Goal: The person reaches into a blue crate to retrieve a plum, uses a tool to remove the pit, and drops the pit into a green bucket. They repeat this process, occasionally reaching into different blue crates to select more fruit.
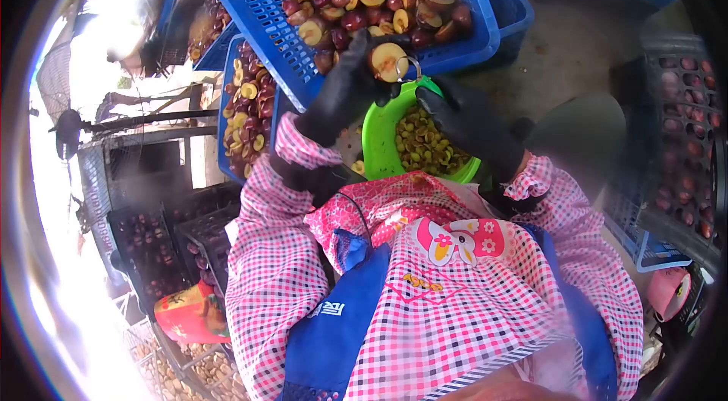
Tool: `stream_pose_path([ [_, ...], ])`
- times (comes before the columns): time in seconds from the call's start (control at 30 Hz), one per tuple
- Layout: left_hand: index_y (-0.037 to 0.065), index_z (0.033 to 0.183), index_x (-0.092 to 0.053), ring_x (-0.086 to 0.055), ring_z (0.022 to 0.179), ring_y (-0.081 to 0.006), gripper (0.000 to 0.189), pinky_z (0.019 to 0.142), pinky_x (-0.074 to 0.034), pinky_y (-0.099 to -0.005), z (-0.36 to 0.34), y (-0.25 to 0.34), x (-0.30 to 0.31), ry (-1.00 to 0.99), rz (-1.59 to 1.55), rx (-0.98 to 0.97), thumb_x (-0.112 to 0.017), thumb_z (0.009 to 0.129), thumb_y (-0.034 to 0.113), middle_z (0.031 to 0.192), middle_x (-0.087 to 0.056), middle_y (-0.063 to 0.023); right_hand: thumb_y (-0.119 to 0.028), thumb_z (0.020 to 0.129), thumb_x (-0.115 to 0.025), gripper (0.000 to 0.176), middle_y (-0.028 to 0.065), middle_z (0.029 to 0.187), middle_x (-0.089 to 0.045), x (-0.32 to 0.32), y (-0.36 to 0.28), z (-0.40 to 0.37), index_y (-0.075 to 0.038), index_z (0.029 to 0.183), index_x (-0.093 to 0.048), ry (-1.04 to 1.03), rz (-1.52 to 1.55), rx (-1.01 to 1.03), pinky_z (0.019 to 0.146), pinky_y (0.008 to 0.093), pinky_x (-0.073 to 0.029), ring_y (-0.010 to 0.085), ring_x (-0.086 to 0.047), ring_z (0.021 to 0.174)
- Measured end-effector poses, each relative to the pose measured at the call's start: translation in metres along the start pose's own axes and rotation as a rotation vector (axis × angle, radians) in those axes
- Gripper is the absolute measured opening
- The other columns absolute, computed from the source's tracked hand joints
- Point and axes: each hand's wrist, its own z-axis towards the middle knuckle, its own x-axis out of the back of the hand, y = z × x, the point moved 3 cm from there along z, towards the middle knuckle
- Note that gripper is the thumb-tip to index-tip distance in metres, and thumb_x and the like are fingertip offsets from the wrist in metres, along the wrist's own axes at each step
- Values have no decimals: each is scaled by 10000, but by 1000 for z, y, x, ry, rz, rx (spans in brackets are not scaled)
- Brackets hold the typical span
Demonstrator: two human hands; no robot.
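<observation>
Pinches halved plum (388,62) in left grip (353,76) at blue crate's (267,29) near edge, clasps ring tool (418,67) in right grip (459,114) over green basin (379,140), likely mid-pitting, next needing steady hold and ring worked into centre.

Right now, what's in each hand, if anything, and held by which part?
Left hand: a cut fruit, held by its edge, cut face showing. Right hand: possibly a metal ring at its fingertips, but the grip itself can't be made out.

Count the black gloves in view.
2: the left gloved hand at the halved fruit, the right gloved hand by the green basin. Others may be hidden.
</observation>
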Motion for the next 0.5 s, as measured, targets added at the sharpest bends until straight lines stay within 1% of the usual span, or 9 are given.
stream_pose_path([
  [0.07, 60, 1164, -551, -566, 660, -117, 498, 556, -443, -229, -9, -12, -3, 0, -37, 23, -473, 952, 504, 917, -634, -48, -325, 907, -592, 315, 175, 904, -660, -4, 0, -1, -52, 1060, -632, -16, -43, -1, 700, 405, -487, 352, -638, 832],
  [0.1, 68, 1162, -554, -536, 627, -94, 509, 526, -409, -210, -12, -18, -7, -5, -71, 49, -462, 948, 520, 924, -639, -41, -317, 906, -597, 300, 176, 880, -655, -7, 0, -2, -44, 1025, -634, 28, -40, 82, 684, 409, -483, 355, -634, 802],
  [0.13, 73, 1147, -561, -518, 612, -71, 498, 515, -390, -202, -12, -25, -11, 118, -135, 72, -444, 958, 519, 921, -640, -32, -309, 904, -602, 288, 177, 857, -650, -7, -1, -2, -36, 990, -636, 72, -38, 166, 668, 412, -478, 357, -631, 772],
  [0.27, 69, 1122, -570, -516, 601, -65, 508, 504, -379, -198, -17, -28, -19, 63, -119, 32, -437, 957, 531, 916, -640, -30, -293, 904, -606, 273, 176, 844, -644, -6, -8, -4, -29, 964, -640, 23, 12, 118, 665, 407, -473, 348, -625, 759],
  [0.33, 68, 1082, -587, -507, 578, -58, 527, 486, -367, -196, -19, -25, -27, 167, -45, -36, -427, 951, 553, 887, -645, -33, -287, 910, -598, 278, 174, 824, -637, -6, -8, -4, -18, 963, -640, -11, 33, 87, 662, 390, -470, 332, -610, 725],
  [0.37, 68, 1082, -587, -507, 578, -58, 527, 486, -367, -196, -19, -26, -28, 165, -45, -34, -427, 951, 553, 887, -645, -33, -287, 910, -598, 278, 174, 824, -637, -6, -6, -4, -18, 963, -640, -9, 33, 85, 662, 390, -470, 332, -610, 725],
  [0.43, 63, 1051, -599, -501, 565, -58, 567, 476, -361, -196, -18, -25, -29, 133, 89, -131, -403, 944, 585, 856, -648, -34, -281, 919, -589, 284, 143, 792, -638, -9, -1, -4, -8, 981, -638, -47, 76, 114, 660, 382, -467, 295, -605, 698],
  [0.47, 63, 1051, -599, -501, 565, -58, 567, 476, -361, -196, -18, -26, -29, 132, 89, -128, -403, 944, 585, 856, -648, -34, -281, 919, -589, 284, 143, 792, -638, -9, -1, -4, -8, 981, -638, -46, 78, 111, 660, 382, -467, 295, -605, 698],
  [0.5, 60, 1037, -601, -504, 569, -57, 591, 476, -359, -193, -17, -26, -28, 106, 82, -111, -389, 938, 603, 846, -647, -33, -301, 933, -566, 300, 117, 729, -619, -10, -2, -4, -8, 929, -632, -72, 112, 90, 620, 366, -450, 257, -579, 631],
])
